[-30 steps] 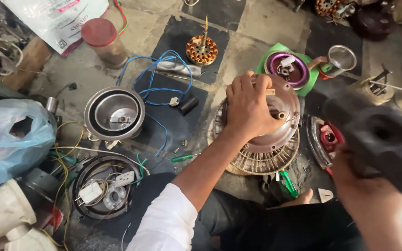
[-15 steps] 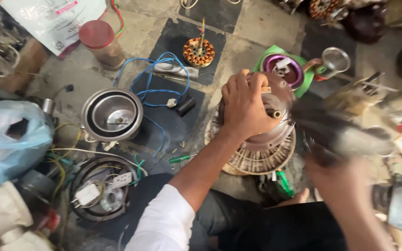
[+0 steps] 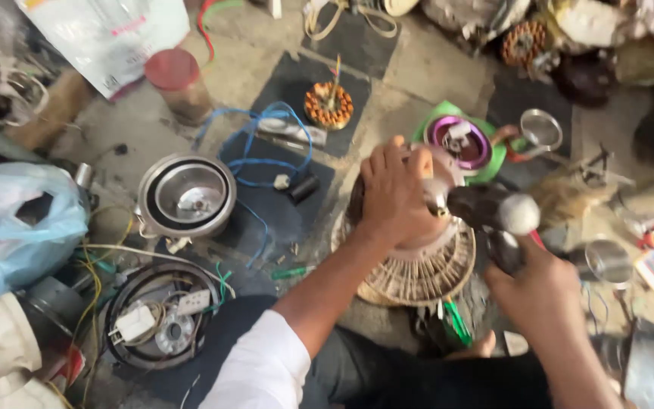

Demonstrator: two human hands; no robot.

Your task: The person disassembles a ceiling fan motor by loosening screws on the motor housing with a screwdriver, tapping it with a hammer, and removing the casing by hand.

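My left hand (image 3: 393, 193) lies palm-down on top of a round fan motor housing (image 3: 425, 273) with slotted windings around its rim, gripping its upper part. My right hand (image 3: 539, 291) is closed around the handle of a hammer (image 3: 493, 210). The hammer's dark head is right beside the motor's centre, next to my left fingers; the picture is blurred there, so contact is unclear. My white sleeve (image 3: 263, 371) is at the bottom.
A metal motor cover bowl (image 3: 185, 195) and a wired base plate (image 3: 162, 318) lie to the left. A copper-wound stator (image 3: 329, 106), a purple disc on a green cover (image 3: 459, 142), blue wires (image 3: 255, 125), a red-lidded jar (image 3: 177, 85) and plastic bags (image 3: 17, 223) surround the spot.
My right hand has swung the hammer in from the right, down to the motor's centre. My left hand stays on the motor. The camera has shifted slightly.
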